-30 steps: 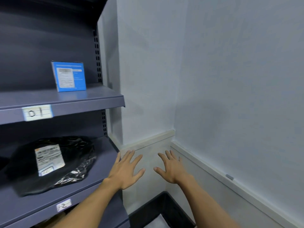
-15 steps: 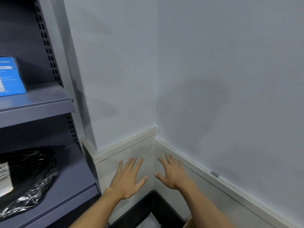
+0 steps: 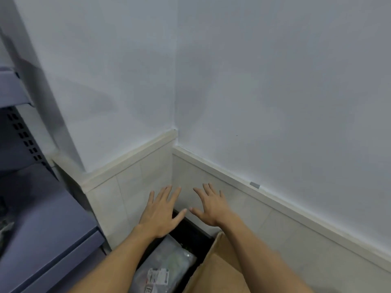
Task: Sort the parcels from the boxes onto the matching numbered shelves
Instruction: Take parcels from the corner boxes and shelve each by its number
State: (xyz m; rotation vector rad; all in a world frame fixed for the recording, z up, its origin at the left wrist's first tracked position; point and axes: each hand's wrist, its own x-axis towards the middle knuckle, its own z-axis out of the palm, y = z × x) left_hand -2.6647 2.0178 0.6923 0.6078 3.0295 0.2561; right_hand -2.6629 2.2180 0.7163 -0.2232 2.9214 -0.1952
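My left hand and my right hand hover side by side, palms down, fingers spread and straight, holding nothing. Below them a black bin stands in the room's corner. Inside it lies a clear plastic-wrapped parcel with a white label, partly hidden by my left forearm. A brown cardboard box sits to the right of the bin, under my right forearm. The grey shelf unit is at the left edge.
Two white walls meet in the corner straight ahead, with a tiled lower band and a cream trim strip. The shelf's perforated upright stands at the left. A scrap of shiny black wrap shows at the far left.
The view has swung right and down, away from the shelves. The blue parcel and the black bag have left view; the bin's parcel and the cardboard box came in. Both hands stay spread.
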